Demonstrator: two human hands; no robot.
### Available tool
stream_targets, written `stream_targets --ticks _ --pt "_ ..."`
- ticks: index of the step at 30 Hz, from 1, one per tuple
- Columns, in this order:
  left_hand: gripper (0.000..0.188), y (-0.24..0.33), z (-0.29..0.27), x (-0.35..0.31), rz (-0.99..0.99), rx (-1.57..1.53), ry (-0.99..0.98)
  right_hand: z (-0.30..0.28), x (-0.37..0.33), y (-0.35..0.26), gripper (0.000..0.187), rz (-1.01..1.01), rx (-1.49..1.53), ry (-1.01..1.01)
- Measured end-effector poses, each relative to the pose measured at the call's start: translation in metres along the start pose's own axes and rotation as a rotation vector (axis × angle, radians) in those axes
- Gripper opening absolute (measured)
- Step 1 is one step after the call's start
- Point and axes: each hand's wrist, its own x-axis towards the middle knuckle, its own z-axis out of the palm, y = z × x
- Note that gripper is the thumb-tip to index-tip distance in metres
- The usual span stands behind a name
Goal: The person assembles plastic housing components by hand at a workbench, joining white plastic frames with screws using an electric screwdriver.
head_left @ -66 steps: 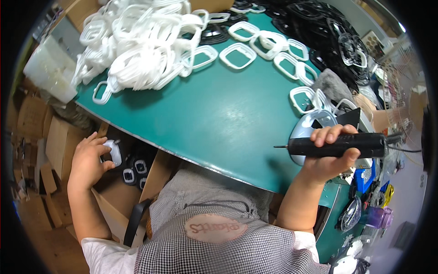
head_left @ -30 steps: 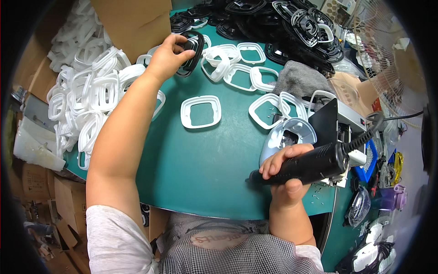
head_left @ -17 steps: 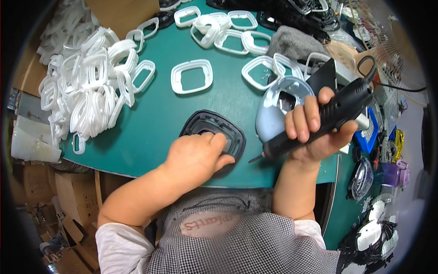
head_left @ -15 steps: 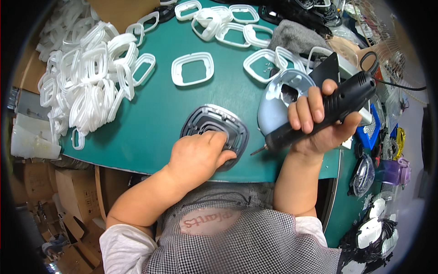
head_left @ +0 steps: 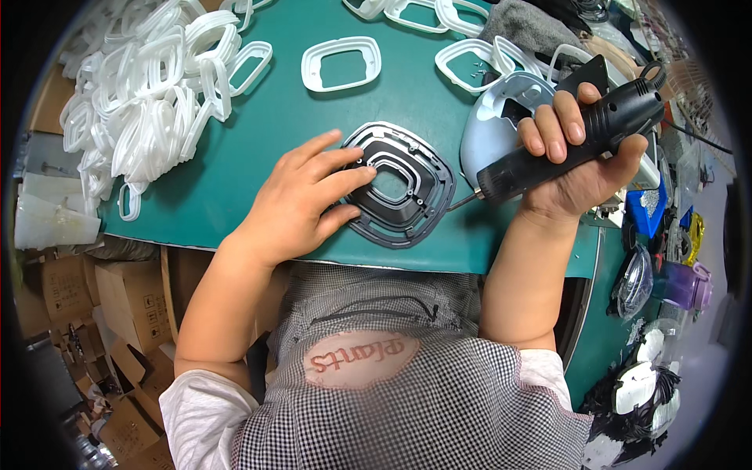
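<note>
A black plastic housing [head_left: 403, 184], a rounded square with a square opening in its middle, lies on the green table near its front edge. My left hand [head_left: 305, 192] rests at the housing's left side with its fingers spread, fingertips over its rim. In my right hand [head_left: 576, 168] is a black electric screwdriver [head_left: 548, 160], tilted with its bit pointing down left. The bit's tip is close to the right edge of the housing; whether it touches cannot be made out. A pale blue rounded shell [head_left: 489, 141] lies just behind the screwdriver.
A heap of white plastic frames [head_left: 168, 86] covers the table's left. One white frame [head_left: 312, 74] lies alone behind the housing. Small screws sit inside another white frame [head_left: 448, 69] at the back right, near a grey cloth [head_left: 533, 27]. Cardboard boxes [head_left: 129, 301] stand below left.
My left fingers have spread and come off the housing's middle to its left side. The housing shows turned and further right. The view has shifted, and the screwdriver stays in my right hand.
</note>
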Motion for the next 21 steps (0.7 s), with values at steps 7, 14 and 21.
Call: stream_targets --ticks 7,14,21 --pt "0.039 0.011 0.012 0.013 -0.031 -0.046 0.066 -0.006 0.002 -0.003 0.069 0.004 0.027 0.022" --pt "0.04 0.03 0.021 -0.008 -0.103 -0.014 0.148 0.007 0.003 -0.002 0.061 0.011 0.026 0.029" --pt "0.038 0.007 -0.016 0.013 -0.112 -0.18 0.299 0.014 0.0 -0.001 0.059 -0.001 0.002 0.061"
